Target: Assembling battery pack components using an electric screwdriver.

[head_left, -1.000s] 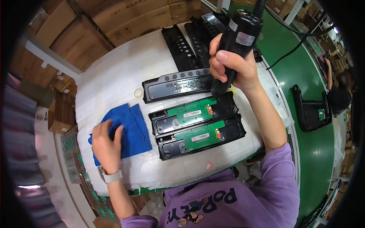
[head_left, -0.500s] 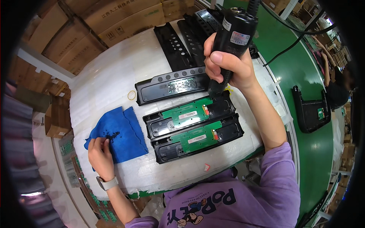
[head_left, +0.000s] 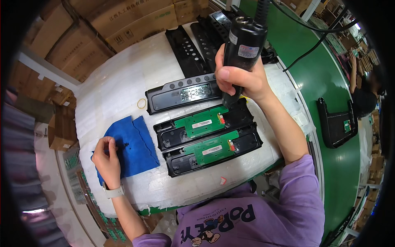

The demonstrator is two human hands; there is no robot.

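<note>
My right hand (head_left: 249, 80) is wrapped around a black corded electric screwdriver (head_left: 243, 57). The tool points down over the far right part of a black plastic panel (head_left: 236, 115) with a green circuit board (head_left: 187, 122); its tip is hard to make out there. A second panel (head_left: 183, 164) with a like board (head_left: 212, 152) lies just nearer to me. At the left, my left hand (head_left: 108, 160) hovers over a blue cloth (head_left: 138, 158), thumb and fingertips pinched together. Whatever they pinch is too small to name. Beside them on the cloth sits a small heap of tiny black screws (head_left: 124, 145).
Behind the two boards lies a panel with round buttons and a display (head_left: 181, 96). More black panels (head_left: 187, 51) stack farther back. A yellow rubber band (head_left: 142, 103) rests on the white foam-covered table (head_left: 119, 88). A black frame (head_left: 335, 127) sits on the green surface at right.
My left hand has lifted slightly from the screw heap, fingers pinched. My right hand and the screwdriver have shifted a little left and down.
</note>
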